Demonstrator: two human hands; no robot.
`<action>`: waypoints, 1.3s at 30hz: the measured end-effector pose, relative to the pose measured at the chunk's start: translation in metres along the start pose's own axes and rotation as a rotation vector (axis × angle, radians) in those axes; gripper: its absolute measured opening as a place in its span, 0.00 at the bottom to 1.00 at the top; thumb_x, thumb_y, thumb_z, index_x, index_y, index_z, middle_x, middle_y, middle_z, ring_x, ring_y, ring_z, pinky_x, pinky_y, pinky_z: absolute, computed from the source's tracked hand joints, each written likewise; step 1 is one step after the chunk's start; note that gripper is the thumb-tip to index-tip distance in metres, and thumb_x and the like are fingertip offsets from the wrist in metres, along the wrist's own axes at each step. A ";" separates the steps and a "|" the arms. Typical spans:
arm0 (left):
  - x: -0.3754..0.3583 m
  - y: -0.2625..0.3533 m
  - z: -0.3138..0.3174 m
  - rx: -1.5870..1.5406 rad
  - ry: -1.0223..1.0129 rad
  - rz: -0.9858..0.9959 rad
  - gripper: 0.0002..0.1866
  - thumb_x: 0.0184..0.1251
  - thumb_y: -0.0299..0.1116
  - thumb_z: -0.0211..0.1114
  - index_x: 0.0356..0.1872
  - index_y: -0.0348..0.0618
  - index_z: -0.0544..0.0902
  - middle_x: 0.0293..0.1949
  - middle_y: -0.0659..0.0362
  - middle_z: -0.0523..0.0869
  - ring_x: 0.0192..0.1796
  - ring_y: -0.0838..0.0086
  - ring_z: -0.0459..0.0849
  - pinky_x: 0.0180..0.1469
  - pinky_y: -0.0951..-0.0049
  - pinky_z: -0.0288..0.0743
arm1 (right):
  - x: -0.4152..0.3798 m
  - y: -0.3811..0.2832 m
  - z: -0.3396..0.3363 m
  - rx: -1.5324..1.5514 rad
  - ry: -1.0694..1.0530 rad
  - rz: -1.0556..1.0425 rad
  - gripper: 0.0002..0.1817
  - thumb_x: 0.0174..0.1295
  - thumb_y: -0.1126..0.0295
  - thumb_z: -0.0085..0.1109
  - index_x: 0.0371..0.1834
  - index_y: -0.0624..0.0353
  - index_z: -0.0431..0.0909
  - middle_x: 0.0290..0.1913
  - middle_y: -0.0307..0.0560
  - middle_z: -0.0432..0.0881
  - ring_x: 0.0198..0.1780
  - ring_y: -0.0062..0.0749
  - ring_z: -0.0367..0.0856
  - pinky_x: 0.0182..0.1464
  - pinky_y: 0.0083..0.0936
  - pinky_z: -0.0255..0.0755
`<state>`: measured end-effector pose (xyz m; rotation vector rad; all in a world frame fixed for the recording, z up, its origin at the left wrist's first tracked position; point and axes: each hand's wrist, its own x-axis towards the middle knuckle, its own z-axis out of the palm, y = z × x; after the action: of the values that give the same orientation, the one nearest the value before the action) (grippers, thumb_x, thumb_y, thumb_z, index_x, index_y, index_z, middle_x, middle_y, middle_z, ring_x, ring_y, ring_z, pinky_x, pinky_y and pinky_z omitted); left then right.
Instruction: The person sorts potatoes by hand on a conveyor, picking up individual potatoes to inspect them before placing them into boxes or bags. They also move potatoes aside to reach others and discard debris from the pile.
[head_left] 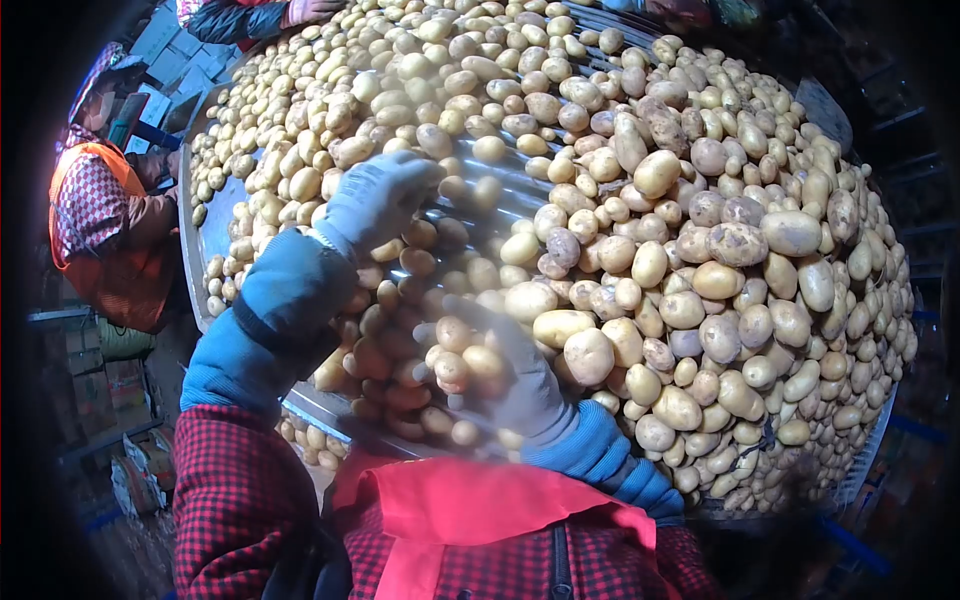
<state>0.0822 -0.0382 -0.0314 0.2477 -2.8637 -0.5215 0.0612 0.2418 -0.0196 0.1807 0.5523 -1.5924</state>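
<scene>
Potatoes (735, 245) of many sizes, yellowish and partly dirt-marked, cover a large sorting table. My left hand (385, 195), in a grey glove, is over the middle of the heap with its fingers curled down. Whatever lies under those fingers is hidden. Close to my body, my right hand (515, 375), also gloved and slightly blurred, is cupped around several small potatoes (462, 358), its fingertips showing at their left side. Between the two hands, metal bars (500, 190) of the table show through a gap in the heap.
A metal rim (187, 215) borders the table on the left. Beyond it stands a person in an orange vest (110, 225). Another person's gloved hand (312, 10) is at the far edge. Below the near rim lie more potatoes (312, 440). Boxes (125, 385) stand at the left.
</scene>
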 end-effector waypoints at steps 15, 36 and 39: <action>0.025 0.047 0.037 0.264 -0.501 0.221 0.11 0.66 0.36 0.67 0.49 0.55 0.86 0.39 0.56 0.85 0.43 0.58 0.88 0.43 0.56 0.82 | 0.006 0.005 -0.033 -0.289 -0.242 -0.163 0.29 0.83 0.64 0.48 0.84 0.59 0.60 0.75 0.52 0.75 0.66 0.33 0.82 0.62 0.29 0.83; 0.035 0.045 0.068 -0.017 -0.471 0.188 0.17 0.67 0.43 0.68 0.55 0.53 0.87 0.37 0.50 0.90 0.44 0.49 0.90 0.47 0.48 0.82 | 0.004 0.013 -0.033 -0.133 -0.226 -0.167 0.35 0.74 0.76 0.58 0.84 0.59 0.60 0.69 0.43 0.74 0.60 0.31 0.83 0.49 0.21 0.83; 0.037 0.052 0.053 0.031 -0.510 0.236 0.14 0.68 0.41 0.67 0.51 0.51 0.87 0.36 0.50 0.87 0.42 0.49 0.90 0.45 0.48 0.81 | -0.002 0.008 -0.017 -0.218 -0.106 -0.165 0.32 0.79 0.56 0.55 0.82 0.57 0.63 0.58 0.41 0.74 0.53 0.35 0.81 0.45 0.25 0.82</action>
<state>0.0267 0.0194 -0.0543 -0.2574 -3.3267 -0.5583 0.0656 0.2509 -0.0357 -0.1151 0.6668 -1.6770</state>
